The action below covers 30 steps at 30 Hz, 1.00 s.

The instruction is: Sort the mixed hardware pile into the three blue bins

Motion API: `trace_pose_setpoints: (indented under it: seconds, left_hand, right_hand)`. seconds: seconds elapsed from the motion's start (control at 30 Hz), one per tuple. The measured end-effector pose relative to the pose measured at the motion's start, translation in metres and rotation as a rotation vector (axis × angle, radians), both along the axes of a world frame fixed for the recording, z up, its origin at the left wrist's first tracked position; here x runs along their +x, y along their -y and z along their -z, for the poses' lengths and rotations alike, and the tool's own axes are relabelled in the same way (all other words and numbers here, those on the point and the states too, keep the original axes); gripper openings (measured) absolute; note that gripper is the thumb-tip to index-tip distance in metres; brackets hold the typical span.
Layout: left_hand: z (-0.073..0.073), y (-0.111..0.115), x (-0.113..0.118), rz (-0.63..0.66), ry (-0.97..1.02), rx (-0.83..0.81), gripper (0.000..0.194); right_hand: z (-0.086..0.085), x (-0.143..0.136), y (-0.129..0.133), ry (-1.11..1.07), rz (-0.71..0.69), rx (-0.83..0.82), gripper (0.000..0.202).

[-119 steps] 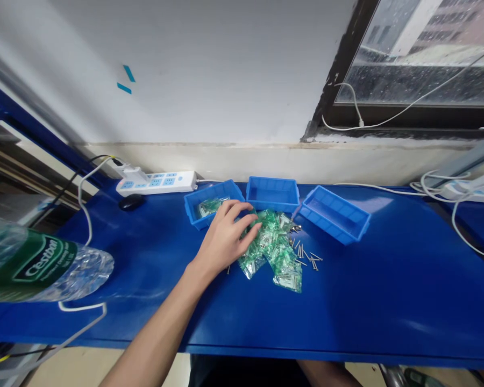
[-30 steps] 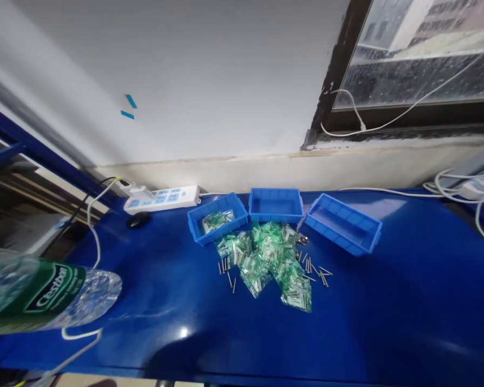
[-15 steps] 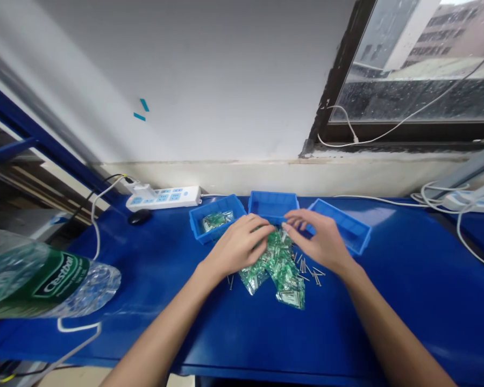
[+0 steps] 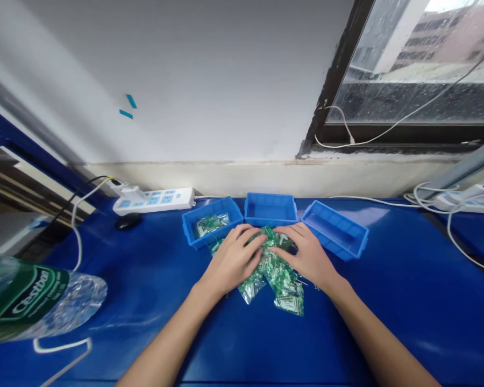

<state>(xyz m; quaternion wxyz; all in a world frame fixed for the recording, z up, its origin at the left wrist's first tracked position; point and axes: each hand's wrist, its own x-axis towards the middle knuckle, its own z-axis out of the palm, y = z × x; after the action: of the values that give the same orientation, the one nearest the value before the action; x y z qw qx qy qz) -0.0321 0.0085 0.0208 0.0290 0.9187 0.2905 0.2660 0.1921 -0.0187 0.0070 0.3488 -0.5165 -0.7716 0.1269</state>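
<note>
Small clear bags with green print, with screws or similar metal pieces inside, lie heaped in the middle of the blue table. My left hand rests on the left side of this heap, its fingers bent but apart. On the heap's right side is my right hand, thumb and fingers spread over the bags. Neither hand grips a bag that I can see. Loose screws beside the heap are mostly hidden under my right hand. Another bag lies in the left blue bin.
A middle blue bin and a right blue bin stand behind the heap. A power strip and a black mouse lie at the back left. A large water bottle juts in from the left; white cables run at right.
My right hand has come down and nearer, from above the heap's back edge onto its right side, covering the loose screws. My left hand has shifted slightly. The camera view has turned a little.
</note>
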Motion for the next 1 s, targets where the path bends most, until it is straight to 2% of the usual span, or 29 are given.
trace_pose_setpoints:
  seconds: [0.23, 0.43, 0.57, 0.67, 0.8, 0.9, 1.0]
  left_hand:
    - [0.005, 0.002, 0.003, 0.019, -0.009, 0.002, 0.025]
    - [0.004, 0.001, 0.001, -0.041, 0.008, 0.013, 0.026]
    - [0.004, 0.001, 0.001, -0.052, 0.015, 0.006, 0.022]
    - [0.007, 0.001, 0.000, -0.113, 0.046, 0.001, 0.016]
    - [0.009, 0.000, -0.001, -0.240, 0.193, 0.035, 0.012]
    - [0.003, 0.002, 0.000, -0.273, 0.366, 0.058, 0.012]
    - [-0.007, 0.006, 0.003, -0.295, 0.624, -0.077, 0.010]
  right_hand:
    - [0.002, -0.009, 0.003, -0.114, 0.044, -0.006, 0.024]
    - [0.004, -0.010, 0.001, -0.157, 0.037, -0.046, 0.021]
    - [0.005, -0.012, 0.001, -0.212, 0.043, -0.067, 0.017]
    - [0.004, -0.012, 0.001, -0.230, 0.047, -0.049, 0.017]
    - [0.001, -0.010, 0.002, -0.234, 0.123, 0.016, 0.019]
    - [-0.002, -0.010, 0.003, -0.271, 0.168, 0.067, 0.019]
    - [-0.006, -0.010, 0.003, -0.377, 0.162, 0.036, 0.029]
